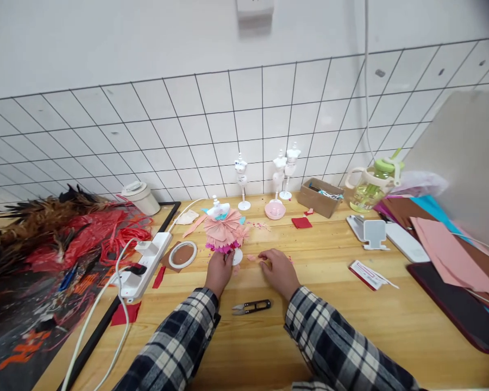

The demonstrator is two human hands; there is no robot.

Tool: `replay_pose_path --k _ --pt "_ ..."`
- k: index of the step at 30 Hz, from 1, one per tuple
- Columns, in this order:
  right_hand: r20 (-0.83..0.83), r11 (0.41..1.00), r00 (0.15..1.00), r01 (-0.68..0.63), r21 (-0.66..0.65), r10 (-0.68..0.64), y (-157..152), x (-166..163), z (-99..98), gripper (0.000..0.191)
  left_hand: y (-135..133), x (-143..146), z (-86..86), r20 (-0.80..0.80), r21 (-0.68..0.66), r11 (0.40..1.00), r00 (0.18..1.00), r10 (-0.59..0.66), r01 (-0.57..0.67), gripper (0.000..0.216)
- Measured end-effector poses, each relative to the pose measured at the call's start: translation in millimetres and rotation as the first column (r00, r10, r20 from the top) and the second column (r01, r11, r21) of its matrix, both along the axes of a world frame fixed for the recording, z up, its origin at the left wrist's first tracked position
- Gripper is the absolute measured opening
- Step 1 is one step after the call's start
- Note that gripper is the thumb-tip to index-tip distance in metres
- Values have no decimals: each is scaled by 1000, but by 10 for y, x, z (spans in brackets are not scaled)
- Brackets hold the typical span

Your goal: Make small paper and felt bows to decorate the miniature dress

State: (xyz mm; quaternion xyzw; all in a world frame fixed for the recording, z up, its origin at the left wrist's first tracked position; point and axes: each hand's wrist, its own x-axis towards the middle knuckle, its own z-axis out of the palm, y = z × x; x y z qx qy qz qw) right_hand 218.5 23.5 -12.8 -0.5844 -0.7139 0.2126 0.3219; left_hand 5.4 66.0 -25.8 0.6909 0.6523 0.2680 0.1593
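A miniature dress form (217, 208) wears a pleated pink skirt (222, 232) with a magenta fringed hem. My left hand (219, 273) is closed at its lower end, just under the hem, beside its round white base (237, 257). The exact grip is partly hidden by the fingers and skirt. To the right, my right hand (280, 271) has thumb and forefinger pinched at a small pink scrap (252, 258), low over the table. Thread snips (251, 307) with black handles lie between my forearms, touched by neither hand.
Bare white dress forms (242, 182) stand near the tiled wall. Around them are a pink bowl (275, 210), a cardboard box (320, 197) and a red scrap (301, 222). A power strip (144, 266) and tape roll (182, 254) lie left; a phone stand (374, 234) and pink sheets (452, 252) right.
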Motion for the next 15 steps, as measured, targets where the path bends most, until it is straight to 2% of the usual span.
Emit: replay_pose_path --k 3,5,9,13,15 --pt "113 993 991 -84 81 74 36 -69 5 40 -27 9 31 -23 -10 1000 999 29 -30 32" --pt "210 982 967 -166 90 144 52 -123 -6 45 5 18 66 -58 -37 998 997 42 -44 32" --pt "329 974 923 -223 40 198 78 -165 -59 32 222 44 144 -96 -78 997 995 1 -9 31" --pt "332 977 926 -208 45 182 67 -190 -65 27 442 90 183 -92 -77 996 994 -60 53 27" --pt "337 950 905 -301 80 259 55 -256 -36 29 458 94 185 -80 -63 995 993 -82 77 27"
